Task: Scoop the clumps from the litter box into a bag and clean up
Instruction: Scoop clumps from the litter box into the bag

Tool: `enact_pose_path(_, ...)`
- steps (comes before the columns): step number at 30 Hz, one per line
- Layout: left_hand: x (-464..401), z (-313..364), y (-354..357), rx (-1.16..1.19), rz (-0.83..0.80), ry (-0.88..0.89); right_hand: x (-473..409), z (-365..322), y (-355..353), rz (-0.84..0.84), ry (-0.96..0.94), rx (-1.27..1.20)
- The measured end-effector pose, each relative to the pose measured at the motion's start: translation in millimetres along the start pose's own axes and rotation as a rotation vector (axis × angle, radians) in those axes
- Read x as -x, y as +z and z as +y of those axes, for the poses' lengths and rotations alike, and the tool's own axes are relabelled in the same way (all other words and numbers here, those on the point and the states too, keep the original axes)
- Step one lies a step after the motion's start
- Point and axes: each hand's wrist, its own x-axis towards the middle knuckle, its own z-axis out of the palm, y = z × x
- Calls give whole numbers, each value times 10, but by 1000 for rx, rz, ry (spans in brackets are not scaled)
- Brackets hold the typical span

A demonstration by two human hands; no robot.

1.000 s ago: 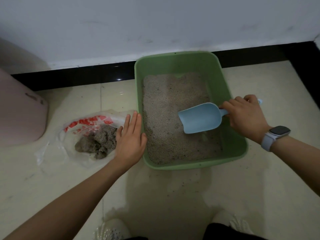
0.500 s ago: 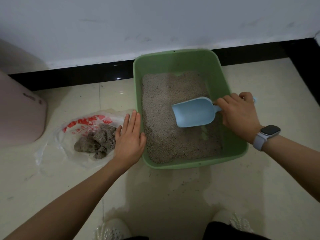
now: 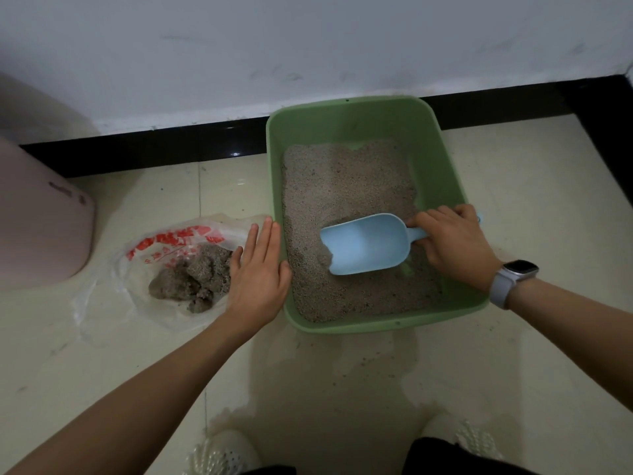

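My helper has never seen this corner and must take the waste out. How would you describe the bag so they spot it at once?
Find the green litter box against the wall's black skirting. On the floor just left of it, beside the left hand, lies a flattened clear plastic bag. Its red printing and the grey clumps heaped on it set it apart from the plain pink bin further left.

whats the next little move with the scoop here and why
Probably push the blue scoop a bit deeper and lift: the right hand grips its handle, its front edge is dug into the litter with little inside, and the bag lies beside the left hand.
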Motion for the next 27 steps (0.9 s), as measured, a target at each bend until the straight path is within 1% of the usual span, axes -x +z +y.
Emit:
enact_pose_path(4,2,-4,4,0,-1,2,4,-93,22,-138,117,-122)
enact_pose_path(6,1,-4,6,3,-4,1,6,-121,42,-172,131,-152)
enact_pose_path(10,3,-12,10,8,-3,6,23,-188,54,-198,104,-202)
enact_pose_path(15,5,-43,13,27,1,10,106,-271,52,-224,1,-286)
enact_pose_path(18,9,-53,5,50,7,21,104,-288,47,-235,8,-312)
enact_pose_path(21,9,-73,-15,72,13,35,23,-320,-54,-304,8,-294)
enact_pose_path(25,-9,-102,-29,107,50,60,-242,-388,-307,-479,-88,-171)
enact_pose_path(27,-14,-114,-31,124,71,66,-409,-484,-434,-494,-160,-78)
